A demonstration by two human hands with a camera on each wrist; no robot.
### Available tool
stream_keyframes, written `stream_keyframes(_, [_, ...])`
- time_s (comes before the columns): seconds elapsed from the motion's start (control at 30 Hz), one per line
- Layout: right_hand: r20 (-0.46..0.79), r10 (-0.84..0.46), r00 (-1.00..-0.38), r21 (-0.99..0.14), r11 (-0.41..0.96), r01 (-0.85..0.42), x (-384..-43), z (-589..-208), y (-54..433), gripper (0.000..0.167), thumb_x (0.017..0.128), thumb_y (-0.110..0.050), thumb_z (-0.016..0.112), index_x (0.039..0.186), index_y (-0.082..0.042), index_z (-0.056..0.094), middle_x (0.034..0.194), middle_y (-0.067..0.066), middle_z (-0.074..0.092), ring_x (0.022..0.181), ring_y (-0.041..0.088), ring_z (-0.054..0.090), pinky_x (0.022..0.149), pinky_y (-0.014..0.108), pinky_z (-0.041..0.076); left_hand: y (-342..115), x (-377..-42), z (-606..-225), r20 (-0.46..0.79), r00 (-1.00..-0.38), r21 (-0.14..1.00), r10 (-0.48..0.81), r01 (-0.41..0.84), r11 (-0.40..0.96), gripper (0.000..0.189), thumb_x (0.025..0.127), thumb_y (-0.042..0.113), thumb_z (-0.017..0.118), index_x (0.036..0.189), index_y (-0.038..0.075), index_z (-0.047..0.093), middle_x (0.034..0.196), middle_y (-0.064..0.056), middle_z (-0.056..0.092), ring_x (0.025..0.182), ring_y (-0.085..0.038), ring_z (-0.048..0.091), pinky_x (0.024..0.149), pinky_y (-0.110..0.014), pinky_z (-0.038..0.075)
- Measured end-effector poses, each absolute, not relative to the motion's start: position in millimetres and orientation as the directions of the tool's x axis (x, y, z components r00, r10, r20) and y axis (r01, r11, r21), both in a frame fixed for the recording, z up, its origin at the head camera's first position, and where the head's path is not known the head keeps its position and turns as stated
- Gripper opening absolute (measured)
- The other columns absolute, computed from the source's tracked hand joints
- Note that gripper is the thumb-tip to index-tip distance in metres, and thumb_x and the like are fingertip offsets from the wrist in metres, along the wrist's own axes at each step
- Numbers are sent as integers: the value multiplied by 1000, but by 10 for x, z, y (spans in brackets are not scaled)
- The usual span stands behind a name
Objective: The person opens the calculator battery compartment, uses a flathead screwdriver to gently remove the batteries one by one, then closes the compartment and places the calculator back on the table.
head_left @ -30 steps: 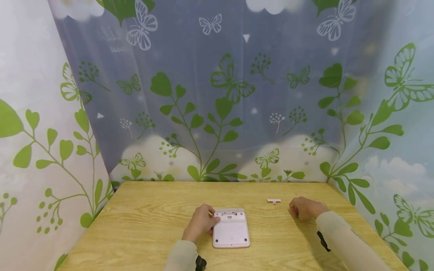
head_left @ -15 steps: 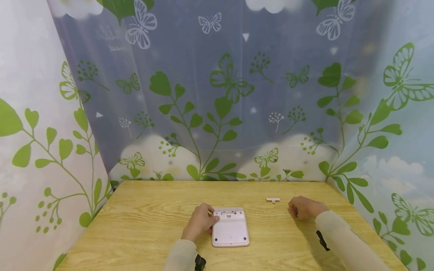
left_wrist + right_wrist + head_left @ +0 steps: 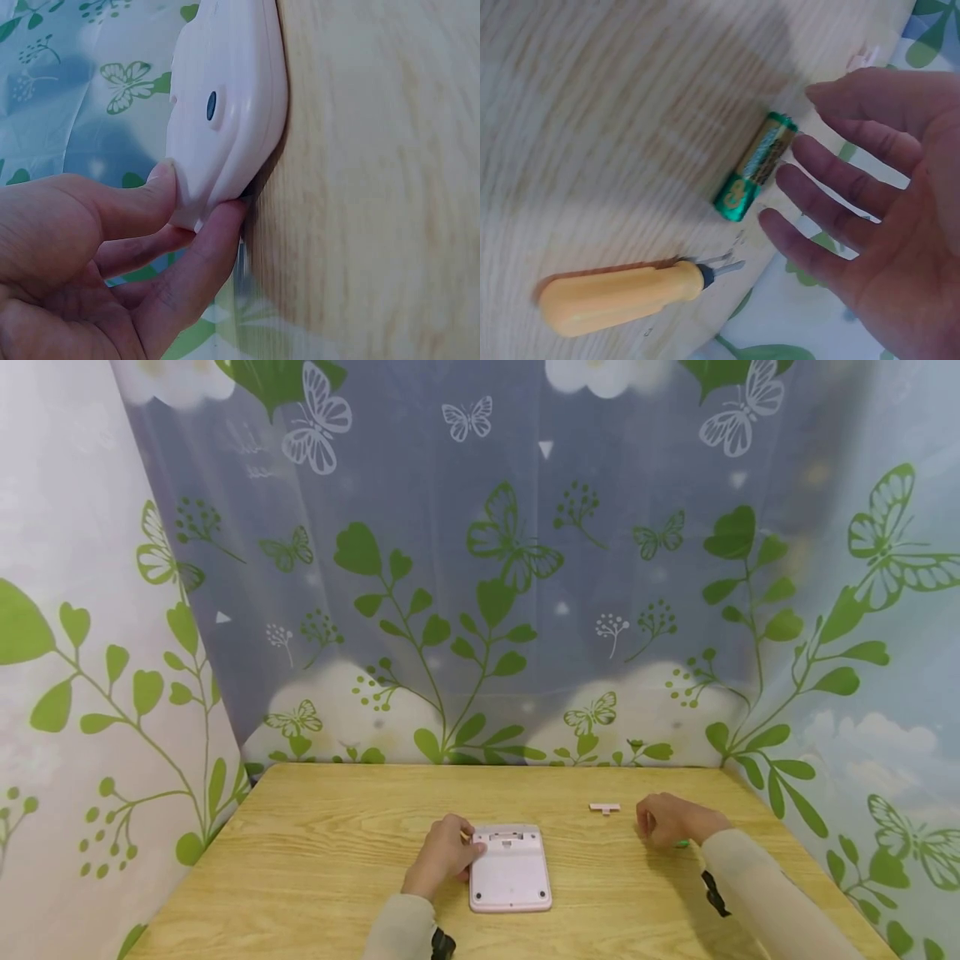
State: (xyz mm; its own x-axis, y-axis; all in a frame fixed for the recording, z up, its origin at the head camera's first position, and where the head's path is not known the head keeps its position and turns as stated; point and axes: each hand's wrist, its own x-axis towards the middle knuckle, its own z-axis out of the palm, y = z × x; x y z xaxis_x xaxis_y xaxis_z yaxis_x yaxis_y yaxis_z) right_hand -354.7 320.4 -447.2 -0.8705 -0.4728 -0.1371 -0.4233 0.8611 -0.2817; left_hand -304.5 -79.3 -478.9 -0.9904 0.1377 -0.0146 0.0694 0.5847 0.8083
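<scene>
A flat pale pink device (image 3: 512,881), shaped like a desk calculator, lies underside up on the table with its battery compartment (image 3: 506,837) uncovered. My left hand (image 3: 442,853) pinches its upper left edge, the thumb on the back and a finger underneath, as the left wrist view shows. To the right, my right hand (image 3: 675,820) hovers low with loosely bent fingers and holds nothing. In the right wrist view a green and gold battery (image 3: 756,166) lies on the wood just off those fingertips; only a green bit shows in the head view.
Between device and right hand lies a small pink battery cover (image 3: 604,808) with a tab. A yellow-handled screwdriver (image 3: 622,300) is beside the battery in the right wrist view. Patterned curtains border the back and sides of the wooden table (image 3: 337,827).
The green bit, earlier at the right hand's curled fingers, now shows farther right, below the hand near the wrist. The right hand has shifted slightly left. Left hand and device have stayed put.
</scene>
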Motion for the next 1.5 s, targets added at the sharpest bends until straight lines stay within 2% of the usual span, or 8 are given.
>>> stream_keyframes(0.2, [-67, -521, -851, -283, 828, -485, -3623, -4460, 3101, 20, 85, 7, 64, 100, -7, 68, 98, 11, 66, 86, 24, 61, 72, 39, 55, -800, -3048, -4806, -12, -991, 808, 136, 71, 585, 30, 95, 6, 74, 118, -11, 65, 86, -14, 64, 56, -18, 68, 52, -31, 61])
stream_keyframes(0.37, [-10, -559, -829, -252, 803, -539, -3660, -4436, 2948, 23, 88, 5, 71, 109, -4, 70, 105, 19, 69, 94, 36, 67, 75, 44, 59, -797, -3043, -4802, -15, -991, 806, 133, 67, 588, 31, 95, 6, 74, 119, -11, 65, 87, -15, 65, 56, -18, 68, 52, -31, 61])
stream_keyframes(0.57, [60, -562, -825, -229, 797, -559, -3740, -4490, 2763, 22, 88, 5, 74, 109, -2, 72, 109, 18, 73, 101, 39, 69, 83, 48, 61, -791, -3044, -4788, -23, -992, 802, 127, 58, 594, 33, 95, 8, 74, 121, -10, 64, 88, -14, 64, 58, -18, 68, 53, -31, 60])
stream_keyframes(0.77, [83, -526, -847, -210, 821, -531, -3825, -4571, 2617, 21, 91, 2, 75, 111, -3, 74, 112, 14, 74, 106, 37, 69, 90, 49, 60, -788, -3054, -4789, -24, -992, 801, 121, 53, 596, 34, 95, 8, 74, 122, -10, 64, 87, -13, 63, 58, -17, 67, 52, -29, 60])
stream_keyframes(0.93, [128, -555, -822, -160, 807, -569, -3859, -4634, 2543, 16, 91, 3, 73, 106, -2, 75, 106, 13, 75, 100, 33, 71, 87, 46, 61, -787, -3052, -4798, -35, -993, 800, 112, 39, 599, 33, 95, 9, 74, 122, -9, 65, 88, -13, 63, 59, -18, 67, 52, -29, 60])
stream_keyframes(1.1, [118, -532, -838, -139, 827, -545, -3887, -4688, 2512, 18, 88, 6, 75, 104, -2, 76, 103, 13, 76, 97, 32, 72, 83, 43, 62, -784, -3058, -4801, -40, -994, 802, 104, 30, 597, 32, 95, 8, 74, 121, -9, 65, 87, -13, 63, 58, -19, 67, 52, -29, 60])
stream_keyframes(1.27, [89, -498, -863, -168, 846, -506, -3897, -4732, 2501, 19, 88, 9, 74, 103, -2, 76, 102, 14, 76, 95, 32, 73, 81, 43, 62, -789, -3050, -4803, -40, -993, 799, 108, 34, 600, 33, 95, 9, 74, 122, -9, 65, 87, -13, 63, 58, -19, 67, 52, -30, 59])
stream_keyframes(1.5, [57, -497, -866, -208, 842, -497, -3895, -4717, 2502, 14, 91, 6, 72, 101, -3, 75, 100, 13, 75, 89, 27, 71, 77, 40, 61, -794, -3046, -4787, -41, -993, 802, 114, 36, 597, 34, 95, 10, 74, 122, -9, 65, 88, -14, 64, 59, -19, 67, 53, -30, 59])
